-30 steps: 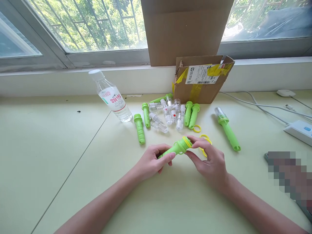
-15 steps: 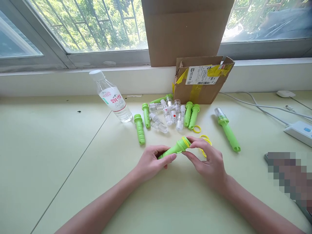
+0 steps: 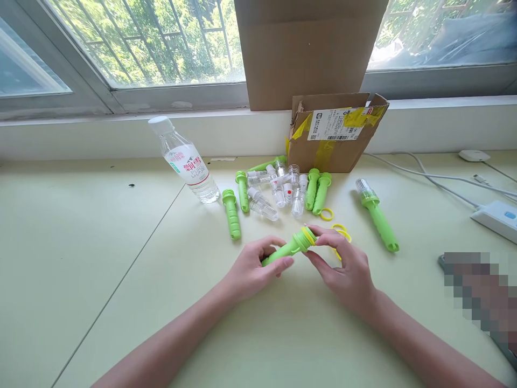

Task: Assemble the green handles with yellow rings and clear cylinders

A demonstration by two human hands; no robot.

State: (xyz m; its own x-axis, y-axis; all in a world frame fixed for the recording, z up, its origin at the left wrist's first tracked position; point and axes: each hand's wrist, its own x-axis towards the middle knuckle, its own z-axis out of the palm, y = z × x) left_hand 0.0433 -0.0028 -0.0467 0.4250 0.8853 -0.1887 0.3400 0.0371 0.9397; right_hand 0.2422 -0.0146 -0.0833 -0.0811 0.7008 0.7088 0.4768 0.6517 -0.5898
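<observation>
My left hand (image 3: 256,269) is wrapped around a green plastic handle (image 3: 287,249), which tilts up to the right above the table. Around its wide threaded end sits a yellow ring (image 3: 308,235). My right hand (image 3: 349,272) pinches that end, thumb below and fingers above, at the ring. Just behind the right fingers lie loose yellow rings (image 3: 344,235), partly hidden, and one more ring (image 3: 327,214) farther back. Clear plastic caps (image 3: 263,205) lie heaped beyond the hands, with several green handles (image 3: 231,215) about them.
A water bottle (image 3: 189,167) stands at the back left. An open cardboard box (image 3: 335,151) is against the wall. To the right lie a green handle with a clear cap (image 3: 377,218), white cables (image 3: 428,175), a power strip (image 3: 496,218) and a blurred-out flat object (image 3: 480,302).
Both hands keep nearly the same place. The green handle has turned slightly in the left hand, and the left fingers have shifted a little.
</observation>
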